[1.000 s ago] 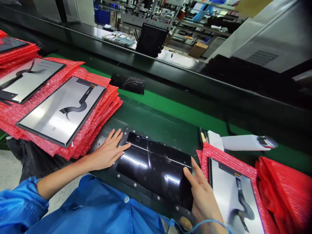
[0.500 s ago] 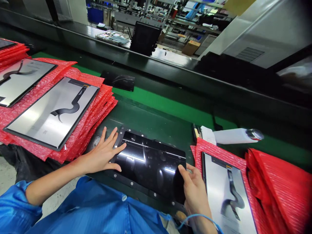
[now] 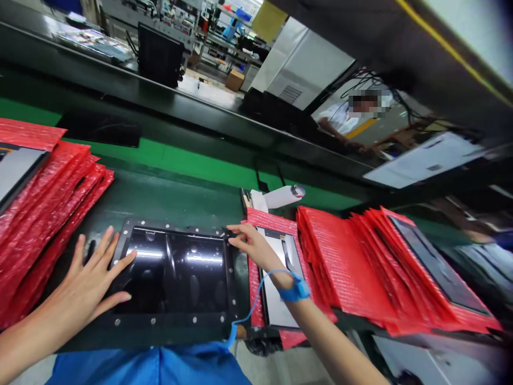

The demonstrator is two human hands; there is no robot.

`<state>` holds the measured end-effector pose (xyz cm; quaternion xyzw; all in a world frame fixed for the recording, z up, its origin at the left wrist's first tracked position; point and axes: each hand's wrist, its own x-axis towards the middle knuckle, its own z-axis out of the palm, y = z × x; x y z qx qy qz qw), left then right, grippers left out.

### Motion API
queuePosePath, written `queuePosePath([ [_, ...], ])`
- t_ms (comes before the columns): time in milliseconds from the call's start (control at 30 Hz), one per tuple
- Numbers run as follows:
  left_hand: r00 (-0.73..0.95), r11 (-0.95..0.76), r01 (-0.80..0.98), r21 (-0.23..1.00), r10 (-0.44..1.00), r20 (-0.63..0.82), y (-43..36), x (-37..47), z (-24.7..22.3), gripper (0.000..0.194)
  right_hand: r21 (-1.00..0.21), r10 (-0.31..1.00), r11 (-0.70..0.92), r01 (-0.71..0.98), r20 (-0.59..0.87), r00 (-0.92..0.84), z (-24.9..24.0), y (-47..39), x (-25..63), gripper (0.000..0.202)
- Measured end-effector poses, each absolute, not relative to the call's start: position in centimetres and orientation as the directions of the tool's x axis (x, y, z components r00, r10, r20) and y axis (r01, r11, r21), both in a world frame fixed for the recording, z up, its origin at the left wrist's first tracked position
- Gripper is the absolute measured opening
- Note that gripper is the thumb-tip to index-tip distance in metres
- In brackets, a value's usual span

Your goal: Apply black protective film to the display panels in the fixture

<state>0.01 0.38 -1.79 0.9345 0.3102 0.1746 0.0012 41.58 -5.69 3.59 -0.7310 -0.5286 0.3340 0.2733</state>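
Note:
A glossy black display panel (image 3: 176, 272) lies face up in a dark flat frame (image 3: 176, 321) studded with round silvery dots. Spread over the panel's left edge, my left hand (image 3: 94, 283) has its fingers apart and touches the frame's border. My right hand (image 3: 252, 243) is at the upper right corner of the frame, thumb and forefinger stretched leftward with a small gap between their tips. Nothing is visible in that gap. A blue wrist strap (image 3: 295, 290) with a thin cord circles my right wrist. Beside it, a silver-backed display (image 3: 276, 299) rests on red bubble wrap (image 3: 255, 289).
Red bubble-wrap sleeves are stacked at left (image 3: 60, 214) and right (image 3: 352, 262), with displays on them. A white bottle (image 3: 282, 197) lies behind the right display. A dark panel (image 3: 100, 128) sits on the green strip. Another person (image 3: 340, 117) is beyond the bench.
The view has swung right. My right hand has left the panel's right edge and moved up to the frame's upper right corner. My left hand stays spread at the left edge.

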Motion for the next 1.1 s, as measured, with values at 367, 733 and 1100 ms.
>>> queuePosePath([
  [367, 0.678, -0.747, 0.652, 0.134, 0.653, 0.337, 2.7, 3.3, -1.4, 0.065, -0.745, 0.887, -0.375, 0.551, -0.462, -0.020, 2.6, -0.7, 43.9, 0.041],
  [733, 0.689, -0.739, 0.632, 0.233, 0.674, 0.267, 3.1, 3.1, -2.1, 0.080, -0.672, 0.904, -0.377, 0.638, -0.416, 0.096, 2.3, -0.5, 43.0, 0.031],
  [1100, 0.685, -0.733, 0.666, 0.140, 0.675, 0.275, 3.2, 2.2, -1.5, 0.066, -0.846, 0.903, -0.390, 0.363, -0.274, 0.331, 0.4, -4.9, 41.4, 0.042],
])
